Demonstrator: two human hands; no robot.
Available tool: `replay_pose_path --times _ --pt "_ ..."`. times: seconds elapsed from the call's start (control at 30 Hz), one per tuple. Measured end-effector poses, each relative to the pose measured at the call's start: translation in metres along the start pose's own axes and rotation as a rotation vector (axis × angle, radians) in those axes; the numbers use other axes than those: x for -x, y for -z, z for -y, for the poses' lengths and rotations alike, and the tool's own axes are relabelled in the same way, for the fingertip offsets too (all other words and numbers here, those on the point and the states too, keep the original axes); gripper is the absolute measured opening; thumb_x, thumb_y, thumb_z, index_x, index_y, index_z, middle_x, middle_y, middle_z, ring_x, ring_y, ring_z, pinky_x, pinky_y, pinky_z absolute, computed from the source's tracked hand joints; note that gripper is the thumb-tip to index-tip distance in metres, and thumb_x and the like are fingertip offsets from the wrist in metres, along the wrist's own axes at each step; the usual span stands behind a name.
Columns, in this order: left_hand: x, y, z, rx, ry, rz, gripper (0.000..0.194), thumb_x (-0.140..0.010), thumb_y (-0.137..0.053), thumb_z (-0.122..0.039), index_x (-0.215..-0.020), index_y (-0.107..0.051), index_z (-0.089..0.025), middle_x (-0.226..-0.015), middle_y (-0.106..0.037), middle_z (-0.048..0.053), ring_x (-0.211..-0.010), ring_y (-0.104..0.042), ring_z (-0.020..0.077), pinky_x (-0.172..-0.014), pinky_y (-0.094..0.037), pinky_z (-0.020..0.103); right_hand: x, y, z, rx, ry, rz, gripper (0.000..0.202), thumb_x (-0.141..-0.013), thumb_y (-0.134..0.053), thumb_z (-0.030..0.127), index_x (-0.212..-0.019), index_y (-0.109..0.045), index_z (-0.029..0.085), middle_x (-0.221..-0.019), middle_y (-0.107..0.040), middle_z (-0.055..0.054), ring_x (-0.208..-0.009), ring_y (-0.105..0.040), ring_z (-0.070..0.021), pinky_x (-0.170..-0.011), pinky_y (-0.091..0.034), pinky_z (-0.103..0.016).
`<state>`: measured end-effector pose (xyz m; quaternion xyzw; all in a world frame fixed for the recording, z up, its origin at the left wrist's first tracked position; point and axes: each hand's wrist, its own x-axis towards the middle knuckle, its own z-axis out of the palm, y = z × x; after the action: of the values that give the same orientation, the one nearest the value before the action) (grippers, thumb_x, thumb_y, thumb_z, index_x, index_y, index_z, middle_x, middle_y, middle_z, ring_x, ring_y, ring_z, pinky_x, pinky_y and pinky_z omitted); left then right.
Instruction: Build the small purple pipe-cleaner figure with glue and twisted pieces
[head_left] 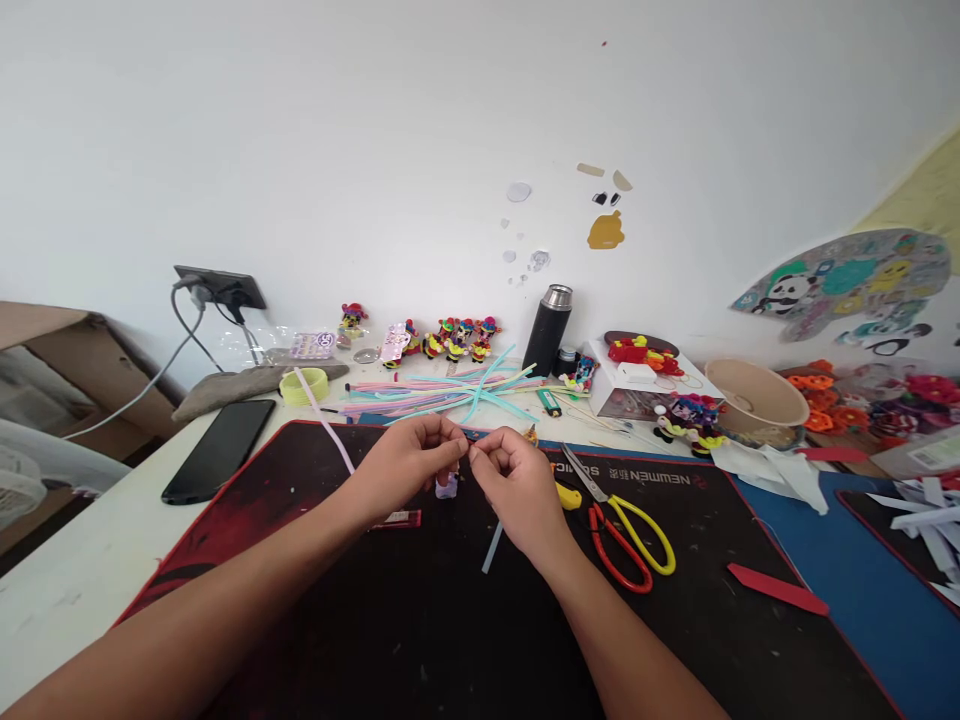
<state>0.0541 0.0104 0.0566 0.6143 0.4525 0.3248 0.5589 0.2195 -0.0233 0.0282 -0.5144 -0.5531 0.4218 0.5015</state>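
My left hand [412,460] and my right hand [519,485] meet above the dark mat, each closed in a pinch with fingertips almost touching. Whatever they pinch is too small and hidden to make out. Just below my left fingers a small pale purple piece [446,488] shows; I cannot tell if it is held or lies on the mat. A lilac pipe cleaner [326,420] slants down behind my left hand. Under my right hand a pale strip [492,548] pokes out. A small red-edged item [403,520] lies beneath my left wrist.
Scissors with red and yellow handles [626,545] and a red strip [778,590] lie on the mat [420,640]. Pastel pipe cleaners [405,395], a black flask [547,335], small figures [457,340] and a white box [611,385] line the wall. A phone [217,452] is left.
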Motion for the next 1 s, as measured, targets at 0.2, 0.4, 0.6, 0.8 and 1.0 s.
replay_pose_path --times 0.2,0.4,0.6,0.8,1.0 --pt "-0.002 0.009 -0.006 0.138 0.089 0.108 0.032 -0.075 -0.078 -0.044 -0.075 -0.065 -0.015 -0.062 -0.062 -0.002 -0.050 -0.054 0.0088 -0.042 -0.033 0.018 0.001 0.000 -0.004 -0.083 -0.007 0.069 0.020 -0.089 -0.066 0.040 -0.083 -0.062 0.020 -0.051 -0.042 0.010 -0.041 -0.033 -0.0087 -0.041 -0.024 -0.023" --pt "-0.002 0.008 -0.004 0.320 0.182 0.147 0.032 -0.072 -0.080 -0.042 -0.074 -0.064 -0.015 -0.060 -0.060 -0.003 -0.045 -0.051 0.0067 -0.040 -0.031 0.017 0.002 0.001 0.000 -0.139 0.029 0.075 0.022 -0.090 -0.067 0.041 -0.091 -0.063 0.020 -0.054 -0.045 0.010 -0.041 -0.035 -0.0084 -0.041 -0.026 -0.023" --pt "-0.002 0.008 -0.006 0.355 0.221 0.175 0.027 -0.068 -0.079 -0.036 -0.069 -0.062 -0.014 -0.057 -0.057 -0.003 -0.044 -0.049 0.0066 -0.040 -0.030 0.017 0.004 0.001 0.006 -0.032 0.122 0.049 0.017 -0.092 -0.064 0.035 -0.092 -0.064 0.019 -0.055 -0.043 0.009 -0.048 -0.034 -0.0097 -0.046 -0.026 -0.023" --pt "-0.003 0.010 -0.007 0.283 0.205 0.183 0.026 -0.069 -0.076 -0.037 -0.068 -0.062 -0.015 -0.057 -0.058 -0.003 -0.044 -0.050 0.0069 -0.041 -0.031 0.018 0.006 0.003 0.002 0.146 0.222 0.023 0.015 -0.095 -0.062 0.032 -0.090 -0.066 0.019 -0.055 -0.041 0.009 -0.049 -0.038 -0.0110 -0.049 -0.028 -0.025" --pt "-0.001 0.015 -0.012 0.169 0.156 0.202 0.023 -0.069 -0.072 -0.036 -0.066 -0.061 -0.016 -0.058 -0.058 -0.003 -0.046 -0.051 0.0072 -0.043 -0.033 0.018 0.005 0.004 0.000 0.265 0.279 0.020 0.018 -0.096 -0.061 0.033 -0.086 -0.066 0.020 -0.054 -0.039 0.009 -0.048 -0.037 -0.0110 -0.050 -0.026 -0.025"
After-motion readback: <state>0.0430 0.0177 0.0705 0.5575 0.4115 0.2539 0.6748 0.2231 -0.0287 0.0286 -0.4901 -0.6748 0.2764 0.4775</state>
